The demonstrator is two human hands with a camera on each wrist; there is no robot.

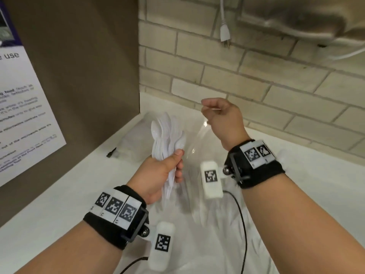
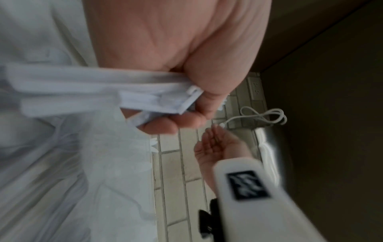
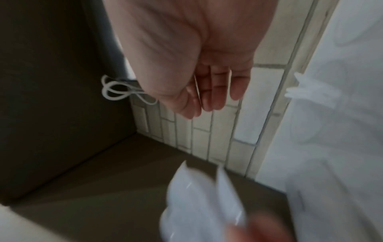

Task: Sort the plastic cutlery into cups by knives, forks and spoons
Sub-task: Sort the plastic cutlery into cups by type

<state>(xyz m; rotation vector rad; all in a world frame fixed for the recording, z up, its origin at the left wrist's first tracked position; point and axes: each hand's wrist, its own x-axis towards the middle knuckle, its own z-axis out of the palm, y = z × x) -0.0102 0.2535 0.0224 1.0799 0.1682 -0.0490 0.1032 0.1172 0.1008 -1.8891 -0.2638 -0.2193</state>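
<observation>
My left hand [image 1: 173, 165] grips a bunch of white plastic spoons [image 1: 167, 139] by their handles, bowls up, above the counter. In the left wrist view the handles [image 2: 82, 91] cross my curled fingers [image 2: 186, 114]. My right hand [image 1: 204, 107] is raised to the right of the spoons, thumb and fingertips pinching the edge of a thin clear plastic bag [image 1: 197, 135] that hangs down between the hands. The right wrist view shows those fingers [image 3: 207, 98] nearly straight and the spoon bowls [image 3: 196, 204] blurred below. A translucent container [image 1: 136, 139] behind the spoons is too blurred to identify.
The white counter [image 1: 296, 194] meets a pale brick wall [image 1: 256, 86] at the back and a brown panel [image 1: 88, 76] with a poster on the left. A white plug [image 1: 224, 32] hangs on the wall. Crumpled clear plastic [image 1: 197, 224] and a black cable [image 1: 244, 224] lie below my hands.
</observation>
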